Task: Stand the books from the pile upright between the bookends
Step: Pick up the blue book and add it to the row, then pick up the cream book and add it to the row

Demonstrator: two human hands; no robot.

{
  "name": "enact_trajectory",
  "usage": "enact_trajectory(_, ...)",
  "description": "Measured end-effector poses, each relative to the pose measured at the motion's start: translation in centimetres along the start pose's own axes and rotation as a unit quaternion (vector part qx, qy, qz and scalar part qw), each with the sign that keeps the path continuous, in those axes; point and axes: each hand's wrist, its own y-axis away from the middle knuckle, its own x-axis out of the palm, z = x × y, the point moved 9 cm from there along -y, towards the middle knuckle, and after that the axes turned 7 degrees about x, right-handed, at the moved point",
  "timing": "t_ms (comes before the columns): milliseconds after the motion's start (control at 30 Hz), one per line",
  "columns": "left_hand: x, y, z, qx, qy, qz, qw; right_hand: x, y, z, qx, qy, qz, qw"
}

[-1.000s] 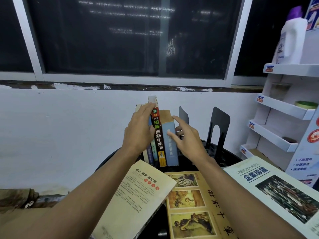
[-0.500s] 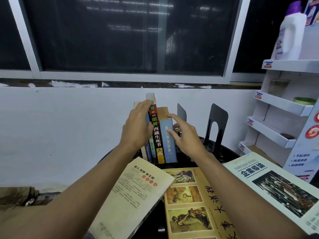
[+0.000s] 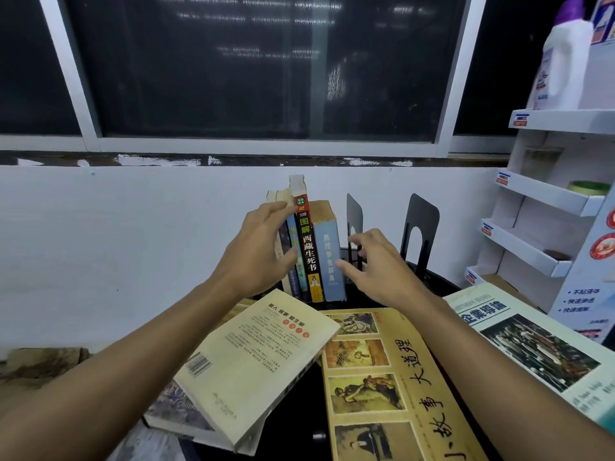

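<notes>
Several books stand upright in a row at the back of the black round table (image 3: 436, 283); a black-spined book (image 3: 307, 247) and a blue dictionary (image 3: 329, 257) are the rightmost two. My left hand (image 3: 256, 251) grips the left books of the row, thumb on the spines. My right hand (image 3: 377, 266) hovers just right of the dictionary with fingers spread, in front of a black bookend (image 3: 353, 212). A second black bookend (image 3: 422, 224) stands further right. Lying flat in front are a cream paperback (image 3: 253, 357), a yellow picture book (image 3: 386, 380) and a white book (image 3: 532, 344).
A white display shelf (image 3: 539, 201) stands at the right, touching the table area, with a detergent bottle (image 3: 562, 61) on top. Another book (image 3: 173, 410) lies under the cream paperback. The white wall and a dark window are right behind the books.
My right hand has come off the blue dictionary and moved a little right, fingers spreading. My left hand has slid lower along the left books.
</notes>
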Motion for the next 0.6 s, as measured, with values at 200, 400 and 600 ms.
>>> enact_trajectory(200,0.2,4.5,1.1,-0.04,-0.022,0.103,0.994,0.5,5.3,1.2,0.03,0.054,0.042,0.997)
enact_trajectory(400,1.1,8.3,3.4,-0.113,-0.055,0.222,0.967,3.1,8.9,1.1,0.083,0.073,0.112,0.988)
enact_trajectory(600,1.8,11.0,5.4,-0.149,-0.076,0.278,0.946,4.4,10.2,0.9,0.115,0.11,0.136,0.978)
